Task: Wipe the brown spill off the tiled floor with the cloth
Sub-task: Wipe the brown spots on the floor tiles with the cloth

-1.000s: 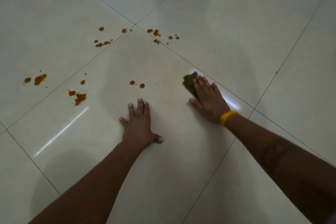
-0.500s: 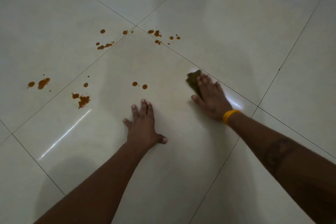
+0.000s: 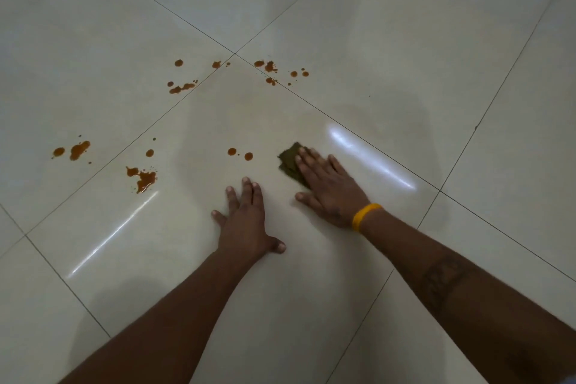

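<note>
My right hand (image 3: 328, 188) lies flat on a dark olive cloth (image 3: 288, 160), pressing it to the pale tiled floor (image 3: 405, 40); only the cloth's left part shows past my fingers. Just left of the cloth are two small brown drops (image 3: 240, 154). A larger brown splash (image 3: 143, 179) lies further left, with more blots (image 3: 73, 150) at the far left. Scattered brown spots (image 3: 182, 87) and a second group of spots (image 3: 271, 70) sit farther away around the tile joint. My left hand (image 3: 246, 223) rests palm down on the floor, fingers spread, holding nothing.
Glossy cream tiles with thin dark grout lines (image 3: 374, 146) fill the view. Bright light streaks (image 3: 371, 159) reflect on the floor right of the cloth and below the big splash. A yellow band (image 3: 364, 216) circles my right wrist.
My right hand has slid the cloth to the left and nearer, toward the two small drops. My left hand stays planted on the floor.
</note>
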